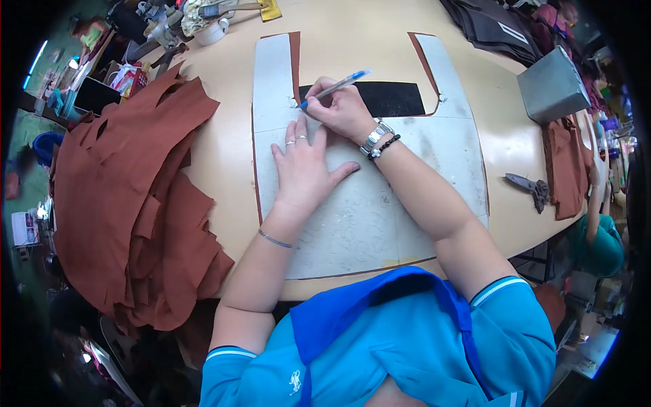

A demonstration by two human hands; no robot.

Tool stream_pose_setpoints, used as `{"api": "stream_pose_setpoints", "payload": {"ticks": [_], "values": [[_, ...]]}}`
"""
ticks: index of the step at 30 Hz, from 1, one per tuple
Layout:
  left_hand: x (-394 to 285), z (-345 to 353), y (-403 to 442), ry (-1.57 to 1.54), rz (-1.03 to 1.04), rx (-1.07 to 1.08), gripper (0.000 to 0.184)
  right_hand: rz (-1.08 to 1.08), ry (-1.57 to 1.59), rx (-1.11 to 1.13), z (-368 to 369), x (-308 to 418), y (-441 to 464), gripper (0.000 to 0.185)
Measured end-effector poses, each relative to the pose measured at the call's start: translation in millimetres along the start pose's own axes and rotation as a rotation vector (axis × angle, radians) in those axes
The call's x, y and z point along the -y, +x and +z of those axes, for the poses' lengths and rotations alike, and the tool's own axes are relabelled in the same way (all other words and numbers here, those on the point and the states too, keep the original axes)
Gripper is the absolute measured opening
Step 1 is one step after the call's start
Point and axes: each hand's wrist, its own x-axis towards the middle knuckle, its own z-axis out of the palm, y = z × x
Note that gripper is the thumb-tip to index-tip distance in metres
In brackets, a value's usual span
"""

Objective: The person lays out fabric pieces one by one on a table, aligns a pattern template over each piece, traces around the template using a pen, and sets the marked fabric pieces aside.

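Sheet of stiff pale grey material with a deep notch in its far side (pixel 352 203) lies on the cream worktop (pixel 230 129), its broad end by the near edge and its two arms pointing to the far edge. Reddish-brown material (pixel 295 61) shows beneath along its borders, so the sheet seems laid on top as a firm guide. The left hand (pixel 298 166) presses flat on it, fingers spread and holding nothing, probably to stop it slipping. The right hand (pixel 342 112) pinches a slim clear-and-blue pen (pixel 336 87) in a narrow grip, tip down near the notch's left inner corner; holding it low likely steadies the point. A flat black rectangular piece (pixel 393 99) lies in the notch. A heap of reddish-brown pieces (pixel 129 203) overhangs the worktop's left edge, apart from the sheet, perhaps leaving the middle free. Near the right edge rests a dark-bladed tool with a wrapped handle (pixel 532 188), seemingly within reach.
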Motion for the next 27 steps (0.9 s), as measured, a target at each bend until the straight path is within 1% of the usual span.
{"api": "stream_pose_setpoints", "payload": {"ticks": [2,6,9,11,16,17,18,20,22,24,27], "values": [[0.9,1.2,0.8,0.003,0.002,0.002,0.091,-0.02,-0.088,0.0,2.0,2.3,1.4,0.015],[0.8,3.2,0.4,0.017,0.004,0.007,0.091,-0.059,-0.084,0.024,5.2,-0.3,1.7,0.017],[1.4,1.8,0.6,0.019,-0.004,0.002,0.09,-0.019,-0.114,0.002,4.9,-1.3,2.8,0.015],[-0.8,0.9,1.1,0.011,-0.011,-0.001,0.089,-0.057,-0.083,0.023,10.1,-8.1,3.9,0.014],[-2.8,-0.8,0.8,-0.029,0.025,-0.008,0.087,-0.053,-0.123,-0.025,-6.2,5.0,-0.7,0.017],[-5.0,-2.3,0.3,-0.032,0.025,0.0,0.086,-0.063,-0.095,-0.086,-13.1,0.4,-4.1,0.017],[-5.9,-4.1,-1.1,-0.034,0.016,0.01,0.086,-0.062,-0.023,-0.168,-25.5,-3.2,-8.6,0.018],[-6.8,-5.3,-0.6,-0.035,0.0,0.019,0.085,0.044,-0.019,-0.288,-66.9,-11.4,-23.2,0.015],[-7.1,-5.0,-1.2,-0.029,-0.007,0.026,0.084,0.021,-0.124,-0.448,-119.9,-31.0,-43.5,0.013],[-7.2,-4.6,-0.6,-0.019,-0.007,0.027,0.083,0.069,-0.111,-0.576,-170.8,-48.9,-63.0,0.011],[-8.8,-5.9,-2.4,-0.02,-0.003,0.034,0.083,0.13,-0.108,-0.619,-205.5,-62.6,-84.5,0.012]]}}
